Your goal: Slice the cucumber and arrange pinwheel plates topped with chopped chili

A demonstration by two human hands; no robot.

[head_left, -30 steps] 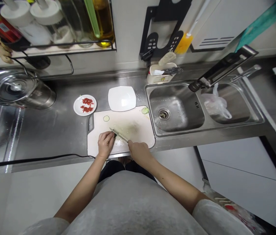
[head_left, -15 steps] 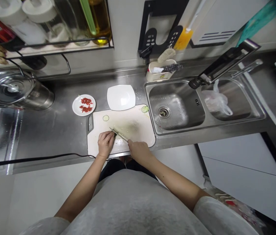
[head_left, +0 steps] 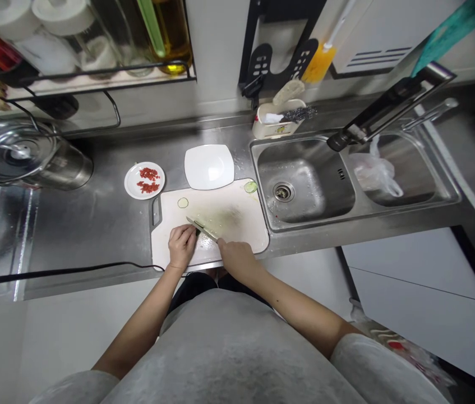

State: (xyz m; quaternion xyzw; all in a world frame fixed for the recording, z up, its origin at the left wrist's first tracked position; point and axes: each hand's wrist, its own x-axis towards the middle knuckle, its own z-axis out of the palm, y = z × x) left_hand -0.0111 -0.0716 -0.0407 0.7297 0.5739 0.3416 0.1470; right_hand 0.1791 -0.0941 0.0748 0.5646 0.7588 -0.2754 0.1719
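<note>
A white cutting board (head_left: 237, 230) lies on the steel counter in front of me. My right hand (head_left: 236, 259) is closed round the handle of a knife (head_left: 201, 227) whose blade slants up-left across the board. My left hand (head_left: 181, 246) is curled, fingertips down on the board right beside the blade, pressing on something I cannot make out. One cucumber slice (head_left: 183, 202) lies near the board's far left, another slice (head_left: 250, 187) at its far right corner. Pale green smears mark the board's middle.
A small round dish of chopped red bits (head_left: 145, 180) and a bare square white plate (head_left: 209, 166) stand behind the board. A steel pot (head_left: 22, 154) sits far left. The double sink (head_left: 304, 191) lies right, a plastic bag (head_left: 374, 174) in its right basin. A black cord (head_left: 52, 274) runs along the counter's front.
The knife and my right hand have shifted slightly left, toward my left hand. The camera has tilted a little. Nothing else has moved.
</note>
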